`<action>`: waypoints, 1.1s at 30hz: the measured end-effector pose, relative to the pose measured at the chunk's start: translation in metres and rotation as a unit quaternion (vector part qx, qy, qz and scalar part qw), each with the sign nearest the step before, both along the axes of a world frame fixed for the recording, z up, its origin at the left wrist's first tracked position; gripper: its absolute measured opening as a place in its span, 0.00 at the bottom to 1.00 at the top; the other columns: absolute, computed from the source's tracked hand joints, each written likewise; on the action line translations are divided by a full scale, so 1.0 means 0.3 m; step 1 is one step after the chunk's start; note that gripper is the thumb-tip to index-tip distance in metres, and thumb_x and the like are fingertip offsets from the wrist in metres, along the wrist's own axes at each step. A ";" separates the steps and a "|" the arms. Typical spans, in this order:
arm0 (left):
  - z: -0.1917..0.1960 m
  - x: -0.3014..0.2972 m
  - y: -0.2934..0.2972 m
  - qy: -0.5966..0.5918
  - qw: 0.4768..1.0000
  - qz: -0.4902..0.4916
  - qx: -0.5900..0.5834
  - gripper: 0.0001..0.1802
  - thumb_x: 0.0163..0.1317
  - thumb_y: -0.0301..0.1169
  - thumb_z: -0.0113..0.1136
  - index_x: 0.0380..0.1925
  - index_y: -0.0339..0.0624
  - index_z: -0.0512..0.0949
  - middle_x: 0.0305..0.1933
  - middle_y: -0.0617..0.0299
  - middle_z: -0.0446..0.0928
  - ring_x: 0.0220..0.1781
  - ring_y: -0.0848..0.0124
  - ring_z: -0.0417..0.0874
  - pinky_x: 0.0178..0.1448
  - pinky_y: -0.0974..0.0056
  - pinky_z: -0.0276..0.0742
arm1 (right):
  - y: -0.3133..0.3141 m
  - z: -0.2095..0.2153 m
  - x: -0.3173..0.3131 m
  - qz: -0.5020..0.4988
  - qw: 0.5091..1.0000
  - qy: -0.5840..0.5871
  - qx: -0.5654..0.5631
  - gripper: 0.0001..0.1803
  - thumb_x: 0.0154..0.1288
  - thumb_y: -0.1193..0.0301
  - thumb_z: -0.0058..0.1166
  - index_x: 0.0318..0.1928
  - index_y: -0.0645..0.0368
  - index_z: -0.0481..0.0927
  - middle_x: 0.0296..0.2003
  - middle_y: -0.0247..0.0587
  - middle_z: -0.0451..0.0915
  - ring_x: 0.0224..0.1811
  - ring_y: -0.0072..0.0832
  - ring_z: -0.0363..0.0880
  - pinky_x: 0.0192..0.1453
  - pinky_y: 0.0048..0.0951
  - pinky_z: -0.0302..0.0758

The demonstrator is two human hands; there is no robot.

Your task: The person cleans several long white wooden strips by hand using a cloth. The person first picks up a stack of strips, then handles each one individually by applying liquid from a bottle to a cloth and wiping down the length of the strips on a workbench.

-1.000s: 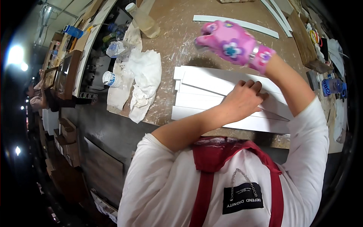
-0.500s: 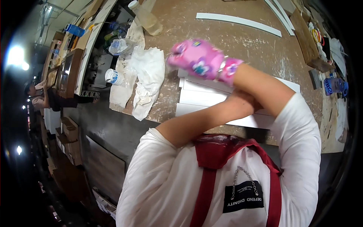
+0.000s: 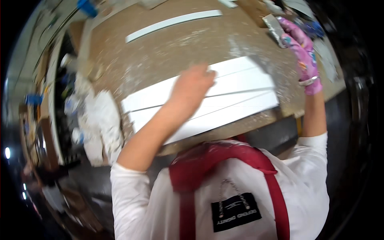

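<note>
My bare left hand point(image 3: 191, 89) is over the white boards point(image 3: 236, 86) at the middle of the worktable. Motion blurs its fingers, so I cannot tell how far they are closed or whether they touch a board. The boards lie side by side in a slightly fanned group near the table's front edge. At the far right, my right hand point(image 3: 301, 50), in a pink flowered glove, grips a grey rectangular block point(image 3: 274, 31) between thumb and fingers.
A long white strip point(image 3: 174, 25) lies across the far part of the brown worktable point(image 3: 160, 56). Crumpled white cloth point(image 3: 105, 120) is at the left edge. A blue-labelled plastic bottle point(image 3: 314, 29) and a wooden box point(image 3: 253, 11) stand at the right rear.
My crossed arms have parted. The gloved right hand has swung right and taken hold of the grey block; the left hand has moved out over the boards. The view has turned.
</note>
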State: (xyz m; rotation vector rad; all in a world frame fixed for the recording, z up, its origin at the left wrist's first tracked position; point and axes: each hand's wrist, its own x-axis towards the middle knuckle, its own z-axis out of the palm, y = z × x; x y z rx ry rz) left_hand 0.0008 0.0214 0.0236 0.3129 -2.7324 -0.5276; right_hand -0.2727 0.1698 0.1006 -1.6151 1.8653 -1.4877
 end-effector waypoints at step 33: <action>-0.198 0.053 0.011 0.101 0.862 -0.091 0.488 0.35 0.60 0.41 0.59 0.65 0.48 0.61 0.70 0.55 0.58 0.69 0.62 0.60 0.74 0.57 0.51 | -0.676 -0.145 0.941 0.477 0.796 0.372 0.025 0.08 0.55 0.66 0.54 0.35 0.52 0.79 0.32 0.40 0.79 0.30 0.41 0.80 0.35 0.40 0.78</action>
